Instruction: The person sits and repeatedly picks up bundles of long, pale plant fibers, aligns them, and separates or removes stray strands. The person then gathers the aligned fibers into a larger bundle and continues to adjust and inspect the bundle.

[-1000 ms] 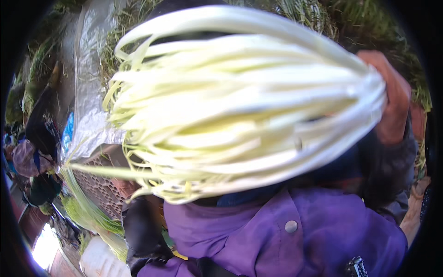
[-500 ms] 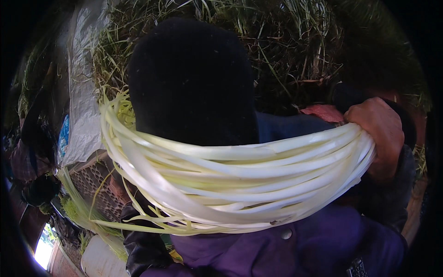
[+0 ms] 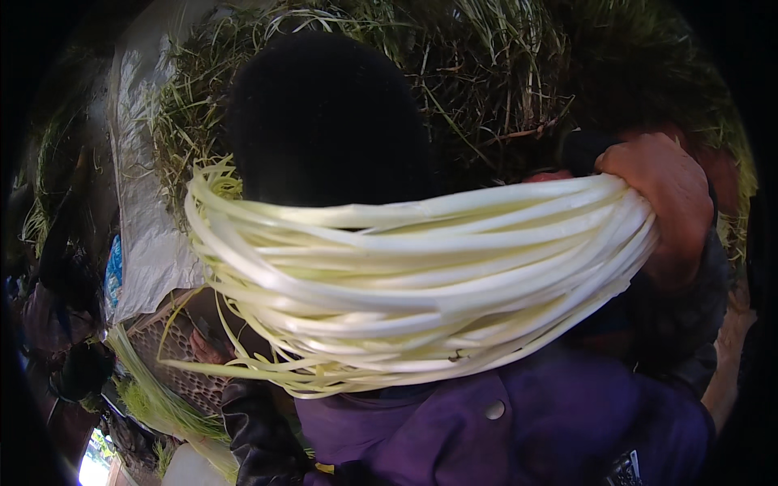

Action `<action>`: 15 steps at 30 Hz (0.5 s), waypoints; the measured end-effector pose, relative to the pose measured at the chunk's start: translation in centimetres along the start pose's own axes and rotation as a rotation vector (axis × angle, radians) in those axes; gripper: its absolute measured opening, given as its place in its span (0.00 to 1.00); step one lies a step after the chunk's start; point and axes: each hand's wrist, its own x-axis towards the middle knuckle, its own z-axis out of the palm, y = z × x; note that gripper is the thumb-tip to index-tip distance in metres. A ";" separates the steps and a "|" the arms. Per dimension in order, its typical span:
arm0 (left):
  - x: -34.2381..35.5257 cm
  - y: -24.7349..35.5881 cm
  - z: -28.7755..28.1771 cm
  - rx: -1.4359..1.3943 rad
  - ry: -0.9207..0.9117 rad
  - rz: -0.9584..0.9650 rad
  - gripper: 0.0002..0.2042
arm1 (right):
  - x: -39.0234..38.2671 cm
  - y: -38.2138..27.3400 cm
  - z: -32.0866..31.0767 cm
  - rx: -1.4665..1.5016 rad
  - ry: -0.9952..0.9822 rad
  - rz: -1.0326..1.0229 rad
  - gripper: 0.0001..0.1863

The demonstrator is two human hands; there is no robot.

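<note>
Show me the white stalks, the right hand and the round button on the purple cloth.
White stalks (image 3: 429, 301): head view, along their middle.
Right hand (image 3: 668, 194): head view, back of the hand.
Round button (image 3: 494, 409): head view, its face.

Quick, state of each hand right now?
Left hand: partly hidden; open or closed can't be told.
Right hand: closed around one end of the pale stalk bundle.

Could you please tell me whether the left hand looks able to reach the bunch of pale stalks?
Probably yes: the left hand appears near the loose tips of the bunch of pale stalks, with only thin stray stalks visibly between, though depth is hard to judge.
</note>
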 end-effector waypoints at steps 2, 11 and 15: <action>-1.9 2.6 0.1 -0.023 -0.004 -0.065 0.22 | -0.8 -0.2 -1.0 -0.051 0.006 0.059 0.18; -12.6 17.4 9.1 -0.059 -0.208 0.562 0.15 | -1.7 -1.2 -3.4 -0.171 0.116 -0.016 0.18; -11.5 19.2 8.8 0.028 -0.294 0.503 0.15 | -2.4 -0.1 -4.1 -0.193 0.083 -0.053 0.18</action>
